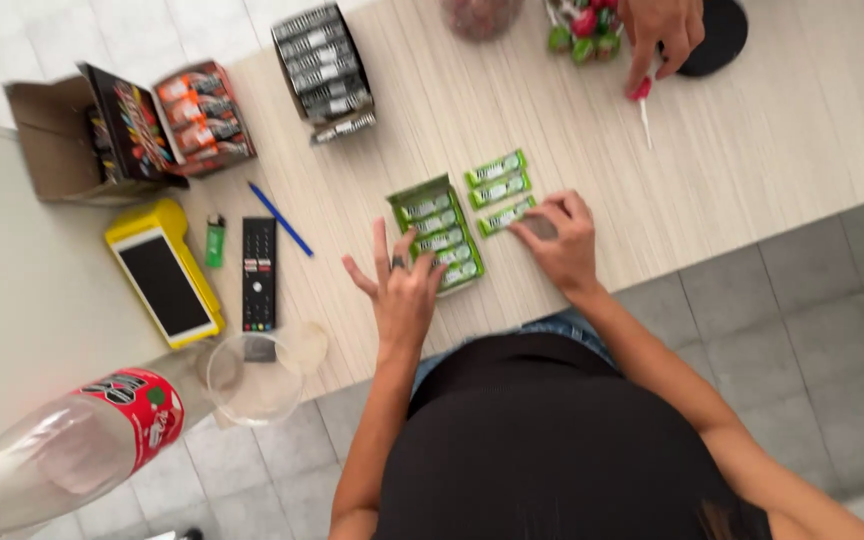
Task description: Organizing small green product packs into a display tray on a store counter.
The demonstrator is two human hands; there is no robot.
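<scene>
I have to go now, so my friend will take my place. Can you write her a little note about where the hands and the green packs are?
Left hand: open, fingers spread, at the near end of the green box of packs.
Right hand: fingertips pressing on the nearest loose green pack.
Done: three packs lie in a row right of the box.
Left: several packs are in the box.
Another person's hand holds a lollipop at the far edge.
</scene>
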